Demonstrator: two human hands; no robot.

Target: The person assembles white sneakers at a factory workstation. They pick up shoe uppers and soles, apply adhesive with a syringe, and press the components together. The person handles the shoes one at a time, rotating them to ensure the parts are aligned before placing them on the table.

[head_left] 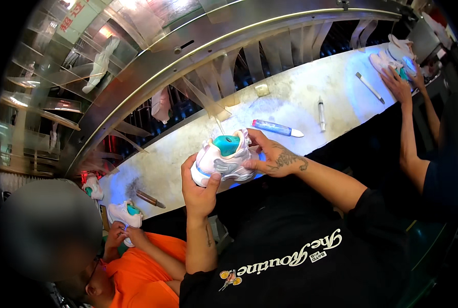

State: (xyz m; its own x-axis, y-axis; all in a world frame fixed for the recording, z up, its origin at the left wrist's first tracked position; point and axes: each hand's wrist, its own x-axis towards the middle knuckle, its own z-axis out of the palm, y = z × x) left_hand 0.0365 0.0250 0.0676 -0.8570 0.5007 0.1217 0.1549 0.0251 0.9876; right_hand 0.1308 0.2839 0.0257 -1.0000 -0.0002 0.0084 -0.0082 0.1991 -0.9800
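Note:
Between my two hands I hold a white and grey shoe (228,163) with a teal shoe last (227,145) filling its opening. My left hand (201,187) wraps round one end of the shoe, thumb on its near side. My right hand (271,154) grips the other end, its thumb against the grey side panel. Blue light shows along part of the sole. The shoe is held up over the near edge of the pale worktable (160,169). Just beyond my right hand lies a blue bottle (276,128) with a white tip and a red end.
A syringe-like applicator (321,114), a brush (369,87) and a brown-handled tool (150,198) lie on the table. At left a person in orange (147,267) handles a white shoe (125,213); at right another person's hands (399,84) hold shoes. Clear strips hang from a metal frame (183,46).

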